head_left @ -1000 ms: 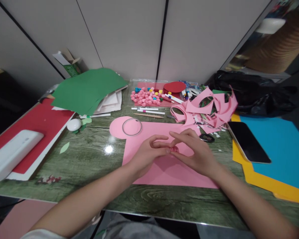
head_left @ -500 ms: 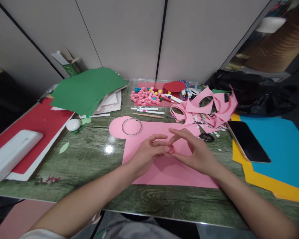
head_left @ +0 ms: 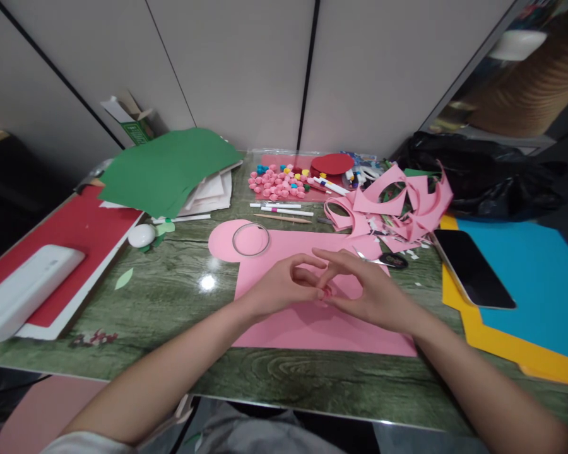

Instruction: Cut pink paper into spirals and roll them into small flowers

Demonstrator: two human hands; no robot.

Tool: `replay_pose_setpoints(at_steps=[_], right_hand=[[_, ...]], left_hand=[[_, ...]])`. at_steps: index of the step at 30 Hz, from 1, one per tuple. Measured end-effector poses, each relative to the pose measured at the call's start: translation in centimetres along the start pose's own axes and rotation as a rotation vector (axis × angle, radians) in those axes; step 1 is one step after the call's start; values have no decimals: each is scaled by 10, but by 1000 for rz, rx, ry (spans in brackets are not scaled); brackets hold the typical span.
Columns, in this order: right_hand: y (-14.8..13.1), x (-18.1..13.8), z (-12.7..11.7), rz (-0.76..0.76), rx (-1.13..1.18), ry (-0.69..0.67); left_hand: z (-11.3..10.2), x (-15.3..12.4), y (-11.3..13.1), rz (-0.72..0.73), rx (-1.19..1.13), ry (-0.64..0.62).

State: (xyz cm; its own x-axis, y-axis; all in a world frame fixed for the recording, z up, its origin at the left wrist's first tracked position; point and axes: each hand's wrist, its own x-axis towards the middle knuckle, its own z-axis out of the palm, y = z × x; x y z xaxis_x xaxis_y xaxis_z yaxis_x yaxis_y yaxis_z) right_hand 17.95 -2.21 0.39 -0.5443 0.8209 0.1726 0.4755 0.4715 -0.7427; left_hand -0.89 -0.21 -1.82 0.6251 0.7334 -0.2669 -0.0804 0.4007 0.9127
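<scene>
Between the fingertips of both hands is a small pink paper roll (head_left: 328,292), mostly covered by the fingers. My left hand (head_left: 286,282) pinches it from the left, thumb and fingers closed on it. My right hand (head_left: 364,287) pinches it from the right, its index finger arched over the top. Both hands are just above a pink paper sheet (head_left: 274,331). On the sheet's upper left corner a metal ring (head_left: 236,248) lies over a round pink paper piece (head_left: 219,243). Scissors with black handles (head_left: 394,260) lie past my right hand.
Behind are a clear bag with many small pink rolls (head_left: 277,183) and pink paper offcuts (head_left: 383,198). To the right, a phone (head_left: 473,268) lies on blue paper (head_left: 544,277). Green paper (head_left: 170,167), red paper (head_left: 76,233) and a white device (head_left: 33,287) are at left.
My fingers have shifted around the pink roll; my right index finger has moved left over the top. The scissors show more now beside my right hand. The rest lies as before.
</scene>
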Motion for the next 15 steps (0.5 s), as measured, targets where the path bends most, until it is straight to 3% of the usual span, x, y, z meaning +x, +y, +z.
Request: replay_pose_setpoints(at_steps=[10, 15], right_hand=[[2, -2, 12, -105, -121, 223], [3, -2, 20, -169, -173, 293]], left_hand=[[16, -4, -11, 27, -408, 158], [18, -4, -15, 42, -496, 189]])
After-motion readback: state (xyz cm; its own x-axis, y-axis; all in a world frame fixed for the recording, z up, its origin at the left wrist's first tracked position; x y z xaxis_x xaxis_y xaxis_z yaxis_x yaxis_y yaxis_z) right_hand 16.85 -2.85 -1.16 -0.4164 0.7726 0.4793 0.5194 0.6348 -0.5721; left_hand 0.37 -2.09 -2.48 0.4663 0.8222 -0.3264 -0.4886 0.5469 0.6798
